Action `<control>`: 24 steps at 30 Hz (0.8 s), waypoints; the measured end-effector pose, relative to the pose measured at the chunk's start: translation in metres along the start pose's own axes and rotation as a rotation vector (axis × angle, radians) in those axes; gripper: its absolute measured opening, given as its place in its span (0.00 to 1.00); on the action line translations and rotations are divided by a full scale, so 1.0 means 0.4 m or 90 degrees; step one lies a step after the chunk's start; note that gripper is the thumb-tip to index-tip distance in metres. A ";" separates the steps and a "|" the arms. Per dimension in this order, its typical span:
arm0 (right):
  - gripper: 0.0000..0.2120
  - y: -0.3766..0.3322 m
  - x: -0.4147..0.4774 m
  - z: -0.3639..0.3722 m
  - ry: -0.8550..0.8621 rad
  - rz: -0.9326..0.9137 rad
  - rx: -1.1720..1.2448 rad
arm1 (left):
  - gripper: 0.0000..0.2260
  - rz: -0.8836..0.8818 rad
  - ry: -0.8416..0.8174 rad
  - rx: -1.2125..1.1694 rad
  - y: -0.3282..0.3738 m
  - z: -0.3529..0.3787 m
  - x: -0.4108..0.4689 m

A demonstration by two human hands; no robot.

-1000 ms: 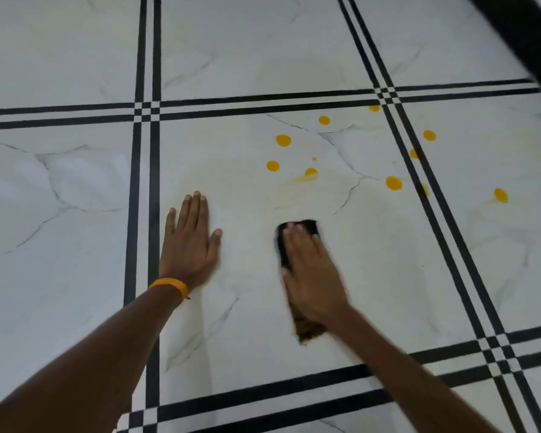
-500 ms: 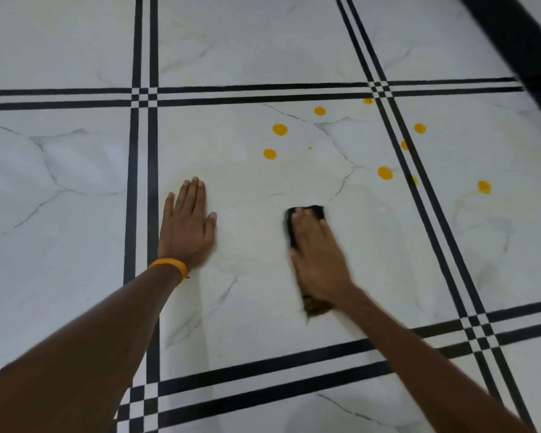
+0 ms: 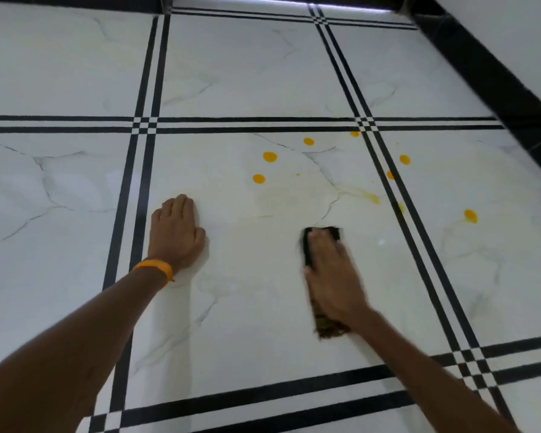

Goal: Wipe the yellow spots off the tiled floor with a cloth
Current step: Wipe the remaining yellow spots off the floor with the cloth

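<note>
Since a second ago, one yellow spot has turned into a streak (image 3: pixel 364 195) and the spot below the small speck (image 3: pixel 298 175) is gone; both hands stay planted.

From where I stand, the right hand (image 3: pixel 331 276) lies flat, fingers extended, pressing the dark cloth (image 3: pixel 324 326) onto the tiled floor (image 3: pixel 247 307), probably so the whole palm drives it. The left hand (image 3: pixel 177 232), wearing an orange wristband (image 3: pixel 155 267), rests open and flat at nine o'clock of the cloth, apparently bracing the person's weight. Remaining yellow spots (image 3: pixel 270 156) sit between twelve and two o'clock of the cloth, well apart from it, so I judge much wiping remains.
</note>
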State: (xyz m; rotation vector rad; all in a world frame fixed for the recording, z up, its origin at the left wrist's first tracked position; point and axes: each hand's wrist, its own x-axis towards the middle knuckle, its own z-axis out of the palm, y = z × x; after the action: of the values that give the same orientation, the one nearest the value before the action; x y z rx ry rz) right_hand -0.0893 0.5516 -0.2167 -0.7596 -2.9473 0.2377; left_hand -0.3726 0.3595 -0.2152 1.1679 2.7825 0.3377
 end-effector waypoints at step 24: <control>0.32 0.136 0.323 0.001 -0.062 -0.096 -0.005 | 0.32 0.015 -0.002 0.006 0.089 0.068 0.109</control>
State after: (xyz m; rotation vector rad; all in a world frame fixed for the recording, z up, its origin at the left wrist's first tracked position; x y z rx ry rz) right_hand -0.1766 0.6614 -0.2205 -0.5382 -3.0807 0.2577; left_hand -0.3735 0.4193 -0.2332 1.2043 2.7723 0.3238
